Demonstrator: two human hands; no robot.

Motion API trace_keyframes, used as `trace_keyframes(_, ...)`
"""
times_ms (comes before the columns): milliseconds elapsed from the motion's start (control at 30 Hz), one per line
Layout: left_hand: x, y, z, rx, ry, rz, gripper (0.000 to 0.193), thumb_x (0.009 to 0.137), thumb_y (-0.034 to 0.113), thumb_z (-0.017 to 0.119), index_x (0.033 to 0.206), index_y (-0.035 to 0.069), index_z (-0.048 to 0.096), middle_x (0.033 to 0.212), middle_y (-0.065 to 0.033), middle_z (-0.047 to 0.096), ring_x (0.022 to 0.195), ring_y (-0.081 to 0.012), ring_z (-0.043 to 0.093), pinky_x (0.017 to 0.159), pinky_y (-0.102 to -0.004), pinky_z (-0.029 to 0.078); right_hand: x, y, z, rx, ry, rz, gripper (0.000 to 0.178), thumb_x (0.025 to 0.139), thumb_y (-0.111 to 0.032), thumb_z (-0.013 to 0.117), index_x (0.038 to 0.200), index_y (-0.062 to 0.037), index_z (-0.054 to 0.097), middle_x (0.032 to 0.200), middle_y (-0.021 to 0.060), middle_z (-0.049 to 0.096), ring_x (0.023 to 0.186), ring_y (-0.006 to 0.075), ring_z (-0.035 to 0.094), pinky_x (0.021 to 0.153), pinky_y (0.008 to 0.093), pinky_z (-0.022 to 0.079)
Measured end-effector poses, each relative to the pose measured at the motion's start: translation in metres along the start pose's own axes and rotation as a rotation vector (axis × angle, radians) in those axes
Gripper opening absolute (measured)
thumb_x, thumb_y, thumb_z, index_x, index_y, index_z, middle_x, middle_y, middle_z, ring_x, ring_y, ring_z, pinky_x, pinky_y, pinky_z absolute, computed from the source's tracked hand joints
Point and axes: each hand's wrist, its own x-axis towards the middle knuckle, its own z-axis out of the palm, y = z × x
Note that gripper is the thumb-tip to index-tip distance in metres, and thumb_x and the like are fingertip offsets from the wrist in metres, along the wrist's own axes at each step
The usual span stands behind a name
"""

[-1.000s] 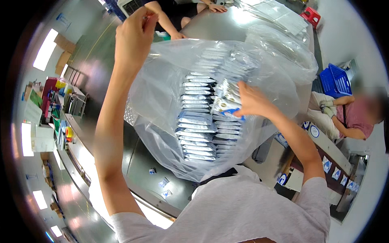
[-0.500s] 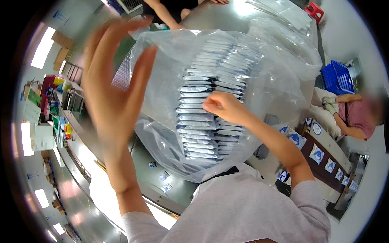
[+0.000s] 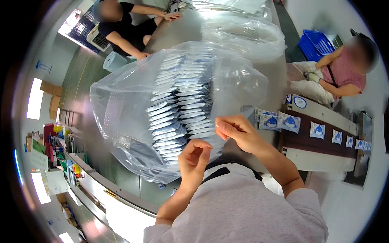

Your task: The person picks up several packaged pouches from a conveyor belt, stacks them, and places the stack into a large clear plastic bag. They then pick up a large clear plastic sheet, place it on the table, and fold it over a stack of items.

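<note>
A large clear plastic bag (image 3: 239, 81) lies on the metal table, with two long rows of small white-and-blue packets (image 3: 162, 117) standing on edge inside it. My left hand (image 3: 193, 162) is at the bag's near edge, fingers curled in against the thumb. Just to the right and a little farther off, my right hand (image 3: 240, 133) is closed in a pinch beside the near end of the rows. Whatever lies between the fingertips of either hand, perhaps the thin film, is too small to make out.
At right, a brown conveyor belt (image 3: 300, 139) carries a line of packets (image 3: 317, 130). A gloved person in pink (image 3: 346, 67) sits beyond it, near a blue basket (image 3: 316, 44). Another person in black (image 3: 125, 28) sits at the far left. More clear film (image 3: 243, 34) covers the table's far end.
My left hand has dropped from high on the left to the bag's near edge. My right hand has drawn back from above the packets. The view has shifted, showing more of both co-workers.
</note>
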Motion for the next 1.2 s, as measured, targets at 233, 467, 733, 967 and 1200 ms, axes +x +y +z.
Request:
trace_keyframes(233, -0.043, -0.094, -0.007, 0.496, -0.042, -0.140, 0.005, 0.086, -0.001, 0.055, 0.087, -0.001, 0.059, 0.078, -0.0023, 0.059, 0.067, -0.0052, 0.053, 0.061, -0.0186, 0.041, -0.073, -0.003, -0.125, -0.213, 0.433, -0.436, 0.014, 0.071, -0.004, 0.047, 0.058, -0.0029, 0.042, 0.077, 0.0075, 0.055, 0.073, 0.0142, 0.047, 0.066, 0.0245, 0.037)
trace_keyframes(467, -0.107, -0.175, -0.082, 0.814, 0.078, -0.264, 0.007, 0.086, 0.004, 0.055, 0.087, 0.000, 0.061, 0.073, -0.0036, 0.060, 0.065, -0.0071, 0.054, 0.059, -0.0217, 0.043, -0.153, 0.006, -0.313, -0.629, 0.720, 0.027, 0.019, 0.087, -0.016, 0.048, 0.075, -0.0021, 0.052, 0.078, 0.0049, 0.055, 0.071, 0.0105, 0.049, 0.068, 0.0240, 0.040)
trace_keyframes(733, -0.202, -0.266, -0.183, 0.988, 0.196, -0.455, 0.013, 0.086, 0.012, 0.057, 0.087, 0.001, 0.064, 0.070, -0.0096, 0.065, 0.062, -0.0158, 0.062, 0.058, -0.0290, 0.048, -0.131, 0.083, -0.388, -0.983, 0.107, 0.515, 0.030, 0.081, -0.027, 0.066, 0.100, -0.0046, 0.059, 0.096, 0.0070, 0.062, 0.085, 0.0179, 0.059, 0.078, 0.0311, 0.046)
trace_keyframes(967, -0.305, -0.352, -0.263, 0.942, 0.176, -0.578, 0.017, 0.084, 0.015, 0.059, 0.092, 0.001, 0.064, 0.077, -0.0123, 0.068, 0.070, -0.0208, 0.066, 0.063, -0.0332, 0.050, -0.197, 0.103, -0.433, -1.364, -0.149, 1.092, 0.048, 0.060, -0.022, 0.079, 0.101, -0.0056, 0.059, 0.103, 0.0113, 0.062, 0.097, 0.0295, 0.058, 0.081, 0.0371, 0.046)
trace_keyframes(1200, -0.314, -0.355, -0.240, 0.879, 0.204, -0.762, 0.016, 0.085, 0.014, 0.058, 0.094, 0.002, 0.064, 0.078, -0.0112, 0.067, 0.070, -0.0192, 0.066, 0.062, -0.0321, 0.050, -0.221, 0.130, -0.380, -1.365, -0.038, 0.615, 0.050, 0.057, -0.026, 0.081, 0.095, -0.0030, 0.059, 0.098, 0.0120, 0.058, 0.097, 0.0299, 0.055, 0.085, 0.0383, 0.042)
